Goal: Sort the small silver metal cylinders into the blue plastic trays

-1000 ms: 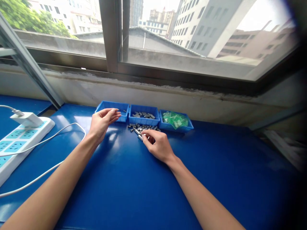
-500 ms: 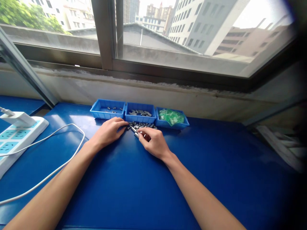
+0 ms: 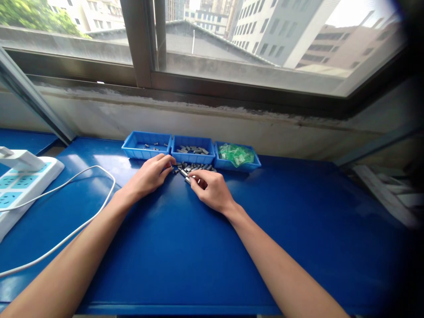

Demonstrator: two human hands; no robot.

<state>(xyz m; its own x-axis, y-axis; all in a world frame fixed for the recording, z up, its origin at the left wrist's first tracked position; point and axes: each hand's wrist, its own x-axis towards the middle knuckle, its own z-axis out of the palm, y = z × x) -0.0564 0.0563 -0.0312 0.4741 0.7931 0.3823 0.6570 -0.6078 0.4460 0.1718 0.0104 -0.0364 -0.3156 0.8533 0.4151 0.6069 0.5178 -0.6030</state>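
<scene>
A loose pile of small dark and silvery metal pieces [image 3: 202, 167] lies on the blue table in front of the blue bins. My left hand [image 3: 153, 174] is at the pile's left edge, thumb and forefinger curled close together; anything between them is too small to make out. At the pile's near side, my right hand [image 3: 213, 190] has its thumb and forefinger closed on a small silvery metal bar [image 3: 187, 180]. Another slim bar [image 3: 183, 172] lies just beyond it. Its other fingers are folded and partly hidden.
Three blue bins stand in a row: a left bin [image 3: 142, 154] with a few small screws, a middle bin [image 3: 192, 158] with metal pieces, and a right bin [image 3: 232, 165] with a green-tinted bag [image 3: 236, 154]. At left are a white power strip [image 3: 49, 174] and cable [image 3: 112, 187].
My left hand has drawn back slightly left from the pile, its fingertips lifting. My right hand stays almost in place at the silvery bar. The camera view has shifted a little.
</scene>
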